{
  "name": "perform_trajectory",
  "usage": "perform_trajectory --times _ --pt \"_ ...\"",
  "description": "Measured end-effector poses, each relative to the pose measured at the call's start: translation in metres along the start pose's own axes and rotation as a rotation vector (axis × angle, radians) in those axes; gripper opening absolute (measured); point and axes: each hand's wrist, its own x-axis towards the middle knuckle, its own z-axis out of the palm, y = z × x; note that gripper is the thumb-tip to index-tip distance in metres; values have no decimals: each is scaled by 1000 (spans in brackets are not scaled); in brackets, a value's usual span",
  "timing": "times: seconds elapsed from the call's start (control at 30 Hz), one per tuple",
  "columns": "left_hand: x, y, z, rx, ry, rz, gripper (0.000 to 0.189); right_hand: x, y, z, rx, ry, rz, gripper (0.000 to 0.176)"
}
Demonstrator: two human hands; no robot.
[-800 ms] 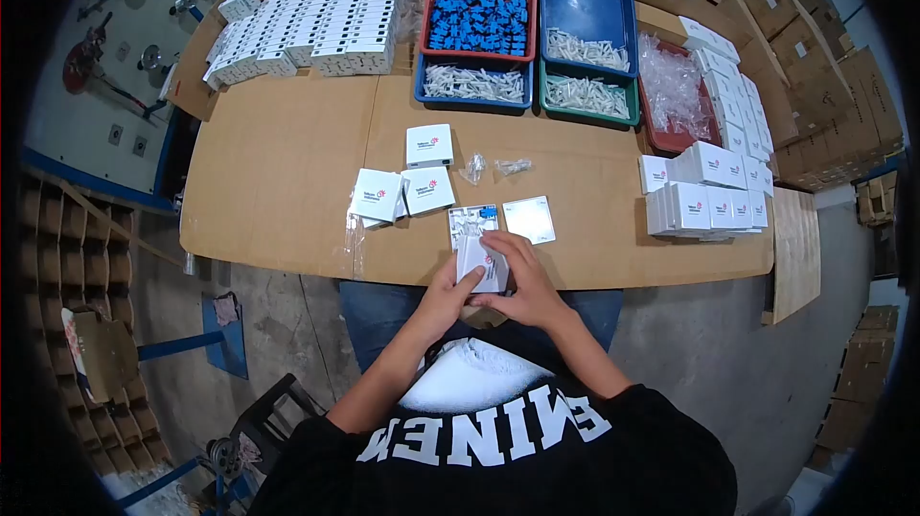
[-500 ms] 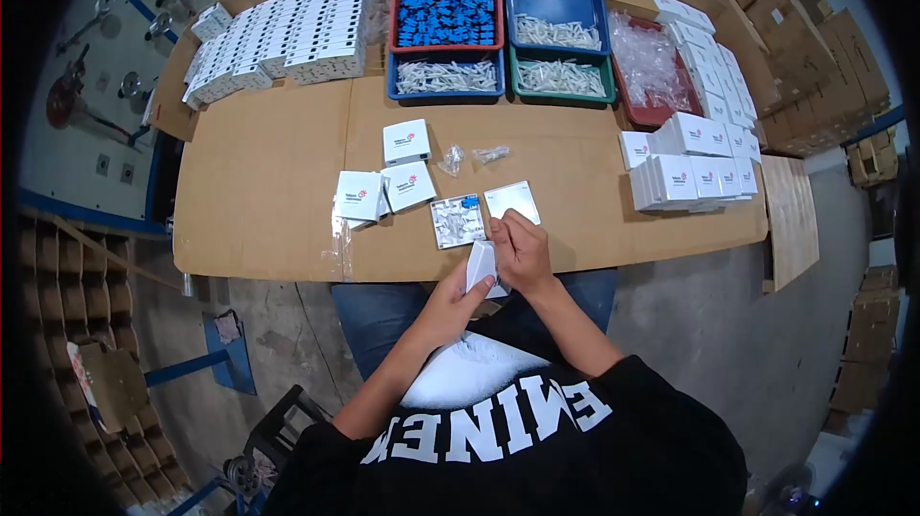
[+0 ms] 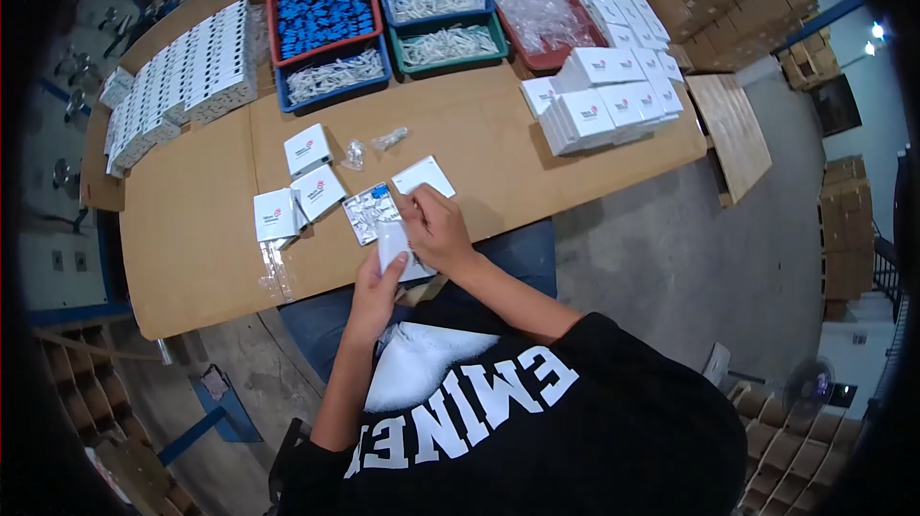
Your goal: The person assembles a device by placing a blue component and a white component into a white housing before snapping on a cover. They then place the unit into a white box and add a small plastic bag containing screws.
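At the near edge of a brown table point(image 3: 192, 267), seen by the head camera, a worker's left hand point(image 3: 374, 294) grasps a white box point(image 3: 390, 244), thumb pressed against it. The right hand point(image 3: 437, 227) curls its fingers at the box's right side; whether they pinch anything cannot be told. Just beyond lies an open box point(image 3: 353, 226) of small parts point(image 3: 370, 214), a white panel point(image 3: 420, 174) to its right. A bump from either hand could scatter the parts; a loosened left grip could drop the white box.
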Motion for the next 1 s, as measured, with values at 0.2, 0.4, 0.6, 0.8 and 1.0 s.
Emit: perform_trajectory --times 0.2,0.4,0.6,0.8,1.0 --pt "-2 -1 12 -298 143 111 37 -15 -1 -4 120 -148 421 54" --pt "26 9 10 -101 103 150 34 0 20 -15 -20 -175 302 40" --pt "64 25 -1 47 82 100 34 42 -11 -61 -183 -635 -169 86" --pt "70 51 15 -41 16 78 54 85 37 -84 -496 -481 -142 83" --pt "49 12 -27 83 195 265 43 181 86 -152 -1043 -297 139 74"
